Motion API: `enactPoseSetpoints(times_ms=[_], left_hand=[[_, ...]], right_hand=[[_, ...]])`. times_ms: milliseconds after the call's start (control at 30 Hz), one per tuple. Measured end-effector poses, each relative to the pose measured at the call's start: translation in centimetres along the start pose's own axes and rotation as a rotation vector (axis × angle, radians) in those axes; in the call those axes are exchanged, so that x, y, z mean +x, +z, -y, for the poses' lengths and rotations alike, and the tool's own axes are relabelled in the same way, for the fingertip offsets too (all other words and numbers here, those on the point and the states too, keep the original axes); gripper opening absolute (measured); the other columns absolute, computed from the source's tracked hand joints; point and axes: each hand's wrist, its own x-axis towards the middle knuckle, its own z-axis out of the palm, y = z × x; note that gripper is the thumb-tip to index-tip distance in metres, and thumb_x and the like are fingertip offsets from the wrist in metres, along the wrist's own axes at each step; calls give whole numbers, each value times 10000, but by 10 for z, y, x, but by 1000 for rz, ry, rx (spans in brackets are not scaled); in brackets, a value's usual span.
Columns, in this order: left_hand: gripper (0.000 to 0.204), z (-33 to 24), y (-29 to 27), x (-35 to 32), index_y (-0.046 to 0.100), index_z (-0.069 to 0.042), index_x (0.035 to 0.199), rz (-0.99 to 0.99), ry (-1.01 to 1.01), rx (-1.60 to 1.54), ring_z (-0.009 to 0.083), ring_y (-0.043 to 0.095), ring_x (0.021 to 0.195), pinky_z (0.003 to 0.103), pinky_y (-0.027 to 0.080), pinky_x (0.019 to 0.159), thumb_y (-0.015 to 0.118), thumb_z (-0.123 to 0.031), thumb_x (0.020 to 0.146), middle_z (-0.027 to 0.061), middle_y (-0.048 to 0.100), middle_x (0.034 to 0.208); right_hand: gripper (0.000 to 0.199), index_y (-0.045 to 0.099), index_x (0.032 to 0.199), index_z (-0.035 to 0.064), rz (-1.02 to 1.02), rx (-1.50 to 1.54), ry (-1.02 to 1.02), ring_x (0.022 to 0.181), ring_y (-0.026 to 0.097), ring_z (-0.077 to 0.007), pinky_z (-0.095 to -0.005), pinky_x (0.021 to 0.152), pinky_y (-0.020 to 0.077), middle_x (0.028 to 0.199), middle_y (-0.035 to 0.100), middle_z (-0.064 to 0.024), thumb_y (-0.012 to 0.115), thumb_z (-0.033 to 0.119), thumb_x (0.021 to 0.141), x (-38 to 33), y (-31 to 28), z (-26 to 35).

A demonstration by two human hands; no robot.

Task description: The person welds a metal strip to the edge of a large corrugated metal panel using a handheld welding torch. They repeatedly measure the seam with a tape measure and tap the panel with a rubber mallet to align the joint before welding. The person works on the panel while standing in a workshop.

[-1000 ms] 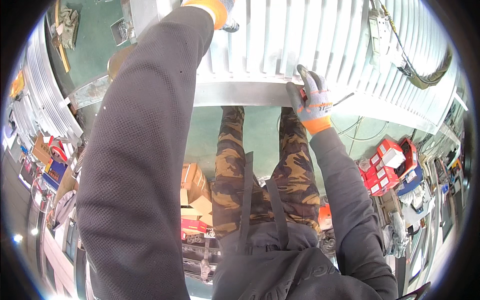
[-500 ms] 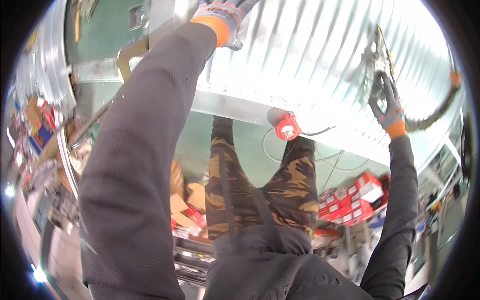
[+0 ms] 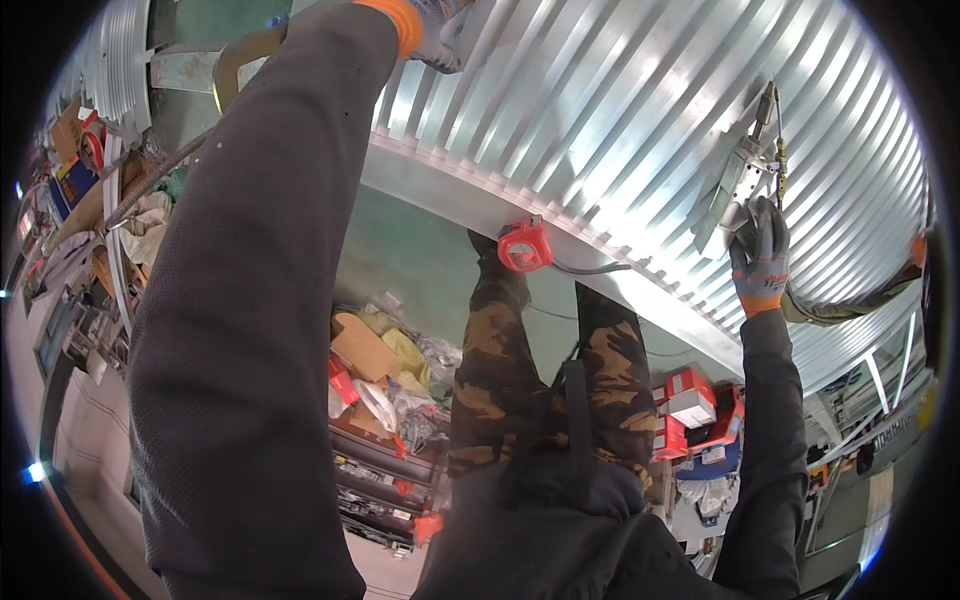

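— Field check. What are your hands doing right now?

— My right hand [image 3: 760,262], in a grey glove with an orange cuff, is closing its fingers around the lower end of a metal air tool [image 3: 738,190]. The tool is lying against the corrugated metal sheet [image 3: 620,110], tilted, with a thin hose running up from it.

— And the left?

— My left hand [image 3: 432,28], gloved the same way, is reaching far up and pressing on the ribbed sheet near the top edge of view. How far its fingers are spreading I cannot tell; most of it is cut off, and I am seeing nothing held in it.

— Anything between the two hands?

— A red tape measure [image 3: 524,245] is sitting on the flat rim of the sheet, below and left of my right hand, well apart from both hands. A dark cord is trailing off it toward my right.

— Below the hands?

— My camouflage trousers [image 3: 545,370], and beside them a heap of cardboard scraps [image 3: 370,350] on the green floor. Red boxes [image 3: 695,405] are stacking up under my right arm.
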Motion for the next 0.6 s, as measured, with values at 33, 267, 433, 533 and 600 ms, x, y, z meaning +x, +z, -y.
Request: enactPoseSetpoints(times_ms=[33,267,433,533,600], left_hand=[[1253,4,-1,-6,102,-218,1633,16,-16,6,435,90,1542,619,253,1192,860,-477,669,127,120,1688],[1267,12,2,-10,91,-240,1634,17,19,-69,435,71,1547,627,240,1194,876,-473,667,111,93,1696],[1237,6,-6,-10,86,-243,1633,86,6,-54,424,62,1550,623,229,1199,868,-456,699,107,81,1698],[1195,8,-5,-10,90,-242,1634,44,9,-82,406,64,1551,622,224,1201,850,-430,731,100,94,1693],[1215,11,5,-14,95,-242,1634,-59,52,-99,402,69,1551,622,225,1201,866,-428,712,95,100,1690]], right_hand=[[545,563,1366,69,28,20,8,1215,592,-407,-440,963,553,1367,552,-200,735,78,849,6,2,3],[526,605,1267,-57,224,85,-357,1090,665,-395,-442,795,604,1275,595,-274,777,63,785,48,-119,71],[672,475,1394,-84,603,660,-423,1012,704,-408,-416,838,590,1200,640,-287,737,224,858,129,-118,133],[630,451,1443,-79,808,1032,-64,1085,684,-274,-344,929,530,1243,657,-207,632,156,886,143,-80,133],[863,404,1475,-87,967,1572,528,1162,639,-364,-373,986,540,1416,533,-260,806,255,791,147,-63,136]])
